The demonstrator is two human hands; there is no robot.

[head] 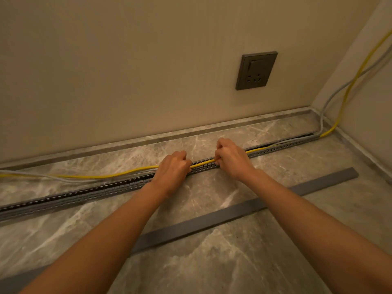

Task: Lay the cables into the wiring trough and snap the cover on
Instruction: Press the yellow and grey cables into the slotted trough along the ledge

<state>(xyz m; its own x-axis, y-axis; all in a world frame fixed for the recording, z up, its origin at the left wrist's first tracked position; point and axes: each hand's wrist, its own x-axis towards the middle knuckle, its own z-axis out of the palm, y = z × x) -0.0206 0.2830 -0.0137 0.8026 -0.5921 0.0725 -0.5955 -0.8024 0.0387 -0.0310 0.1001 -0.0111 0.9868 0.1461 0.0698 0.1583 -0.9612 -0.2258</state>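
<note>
- Marble floor (212, 262) runs along a beige wall (127, 71), with the slotted trough (84, 195) lying parallel to it.
- I have my left hand (172, 168) and right hand (231, 159) both pinching the yellow cable (106, 176) over the trough.
- Left of my hands, it and the grey cables (31, 176) lie outside.
- I'd press down steadily, working leftwards.
- Cover (233, 217) waits nearby.

Dim warm light, wide-angle edge distortion.

My left grip (172, 166) and right grip (230, 157) pinch the thin yellow cable (202, 163) over the slotted grey plastic wiring trough (84, 193) on the marble floor (212, 262); the flat grey cover strip (212, 220) lies nearer me.
</note>
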